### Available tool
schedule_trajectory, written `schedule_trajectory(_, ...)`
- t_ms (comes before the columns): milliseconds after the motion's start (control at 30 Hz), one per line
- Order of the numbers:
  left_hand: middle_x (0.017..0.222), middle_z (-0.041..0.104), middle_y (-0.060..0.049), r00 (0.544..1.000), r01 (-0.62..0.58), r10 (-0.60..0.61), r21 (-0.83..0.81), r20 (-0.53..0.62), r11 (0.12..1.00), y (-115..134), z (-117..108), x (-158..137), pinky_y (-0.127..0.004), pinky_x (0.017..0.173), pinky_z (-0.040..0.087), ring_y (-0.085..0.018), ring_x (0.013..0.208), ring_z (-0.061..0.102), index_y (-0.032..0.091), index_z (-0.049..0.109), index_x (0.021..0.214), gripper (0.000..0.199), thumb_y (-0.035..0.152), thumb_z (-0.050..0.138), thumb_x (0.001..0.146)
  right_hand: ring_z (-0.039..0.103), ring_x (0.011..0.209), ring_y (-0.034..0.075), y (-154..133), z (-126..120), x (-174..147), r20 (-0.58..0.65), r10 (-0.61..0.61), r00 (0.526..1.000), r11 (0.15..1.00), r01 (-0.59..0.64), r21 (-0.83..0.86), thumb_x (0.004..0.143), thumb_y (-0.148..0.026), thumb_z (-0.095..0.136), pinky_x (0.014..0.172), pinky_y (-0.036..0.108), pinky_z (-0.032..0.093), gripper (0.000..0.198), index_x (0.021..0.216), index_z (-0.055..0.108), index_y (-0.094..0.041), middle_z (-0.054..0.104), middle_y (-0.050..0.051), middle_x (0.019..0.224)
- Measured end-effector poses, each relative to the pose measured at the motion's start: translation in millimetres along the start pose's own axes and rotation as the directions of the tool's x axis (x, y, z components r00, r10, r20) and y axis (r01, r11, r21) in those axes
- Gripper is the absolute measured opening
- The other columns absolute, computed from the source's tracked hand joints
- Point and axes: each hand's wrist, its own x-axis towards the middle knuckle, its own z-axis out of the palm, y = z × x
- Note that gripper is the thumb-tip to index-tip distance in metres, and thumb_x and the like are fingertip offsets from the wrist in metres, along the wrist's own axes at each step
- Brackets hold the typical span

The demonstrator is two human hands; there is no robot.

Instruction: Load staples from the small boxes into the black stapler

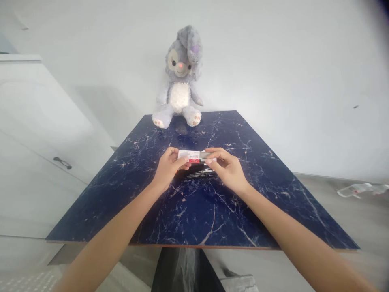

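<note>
Over the middle of the table, my left hand (pixel 173 164) pinches a small white-and-red box (pixel 189 156), printed like a staple box, between thumb and fingers. From its right end a grey strip (pixel 206 155) sticks out, which looks like a row of staples. My right hand (pixel 225 167) has its thumb and fingers closed on that strip. Below both hands lies a black thing with silver metal parts (pixel 200 173), which looks like a stapler; the hands and the box hide part of it.
A blue marbled tabletop (pixel 194 215) spreads under my arms. At its far edge a grey plush rabbit (pixel 180 95) sits against the wall. A white cabinet (pixel 36 162) stands at the left. On the floor at the right lies a clear plastic item (pixel 361 189).
</note>
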Motion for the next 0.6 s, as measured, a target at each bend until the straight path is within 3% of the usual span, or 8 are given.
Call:
schedule_trajectory(167,0.093,0.074,-0.004,0.999,0.033,-0.033,0.023,-0.01,0.999,1,-1,1,-0.029,0.064,0.061,-0.017,0.069,0.073,0.024,0.055,0.122,0.048,0.031,0.074,0.079,0.069,0.097,0.021,-2,0,3,-0.144,-0.05,0.988,0.998,0.044,-0.045,0.092,-0.043,0.064,0.076,0.035,0.06,0.021,0.087,0.067,-0.023,0.069,0.007,0.112)
schedule_trajectory(233,0.091,0.075,-0.005,0.999,0.044,-0.044,0.029,-0.025,0.999,1,-1,1,-0.027,0.062,0.06,-0.017,0.07,0.073,0.021,0.06,0.114,0.039,0.032,0.074,0.079,0.069,0.087,0.019,-3,-2,4,-0.234,-0.029,0.972,0.997,0.013,-0.072,0.093,-0.044,0.063,0.073,0.034,0.059,0.023,0.087,0.066,-0.022,0.071,0.006,0.098)
schedule_trajectory(367,0.093,0.075,-0.006,0.998,0.029,-0.029,0.001,-0.063,1.0,-2,1,1,-0.025,0.062,0.06,-0.017,0.072,0.074,0.02,0.061,0.101,0.032,0.035,0.077,0.078,0.063,0.057,0.015,-5,-7,7,-0.334,0.161,0.929,0.986,-0.166,0.013,0.092,-0.051,0.061,0.058,0.03,0.055,0.029,0.093,0.064,-0.021,0.066,0.0,0.064)
schedule_trajectory(467,0.094,0.075,-0.006,0.998,0.009,-0.008,0.021,-0.059,1.0,-2,2,0,-0.024,0.062,0.061,-0.017,0.073,0.074,0.019,0.06,0.1,0.034,0.037,0.079,0.078,0.069,0.066,0.018,-8,-8,8,-0.288,0.224,0.931,0.974,-0.201,0.107,0.089,-0.052,0.064,0.068,0.032,0.057,0.031,0.093,0.064,-0.021,0.073,0.003,0.073)
schedule_trajectory(600,0.095,0.074,-0.006,0.998,-0.026,0.028,0.043,-0.05,0.999,-2,3,-2,-0.026,0.063,0.062,-0.019,0.074,0.074,0.019,0.06,0.102,0.037,0.038,0.08,0.077,0.073,0.081,0.021,-10,-5,7,-0.224,0.239,0.945,0.97,-0.22,0.105,0.084,-0.047,0.071,0.074,0.034,0.057,0.03,0.1,0.066,-0.022,0.078,0.006,0.092)
